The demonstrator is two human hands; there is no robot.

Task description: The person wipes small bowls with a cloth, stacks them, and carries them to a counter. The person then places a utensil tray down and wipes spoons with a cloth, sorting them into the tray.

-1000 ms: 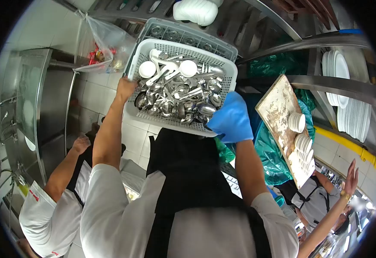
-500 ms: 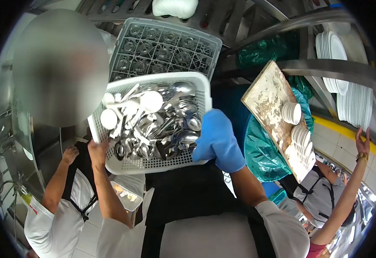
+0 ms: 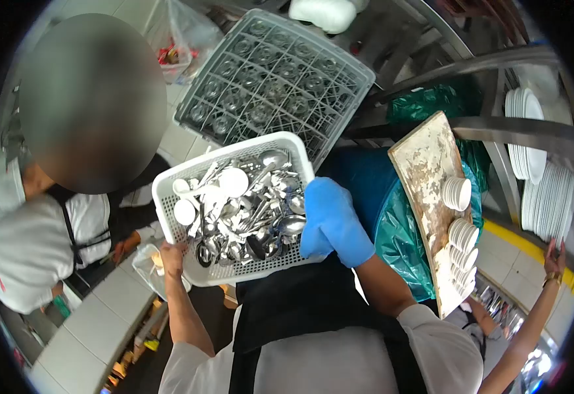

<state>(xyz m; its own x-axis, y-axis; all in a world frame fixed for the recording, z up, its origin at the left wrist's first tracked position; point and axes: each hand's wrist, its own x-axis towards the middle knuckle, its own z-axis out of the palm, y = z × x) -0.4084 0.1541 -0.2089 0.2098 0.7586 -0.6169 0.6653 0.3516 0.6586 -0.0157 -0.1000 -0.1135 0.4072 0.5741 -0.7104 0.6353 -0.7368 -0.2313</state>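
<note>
A white perforated basket [image 3: 238,270] is held against the front of my black apron. Spoons, forks and other metal cutlery [image 3: 251,213] fill it, with white ladles and small white cups [image 3: 234,182] at its left side. My bare left hand [image 3: 173,258] grips the basket's lower left corner. On the right side, my right hand [image 3: 336,223], in a blue glove, is closed on the basket's edge; the glove hides its separate fingers.
Beyond the basket lies a grey rack of glasses [image 3: 274,79]. A worn board [image 3: 425,171] with stacked white bowls [image 3: 456,194] rests over a green-lined bin on the right. One person [image 3: 57,230] stands close at left; another's arm [image 3: 530,328] reaches to plates [image 3: 548,203].
The basket has come off the glass rack and moved toward my body, with both hands still on it. The rack is now uncovered, and the person at left has turned and come nearer.
</note>
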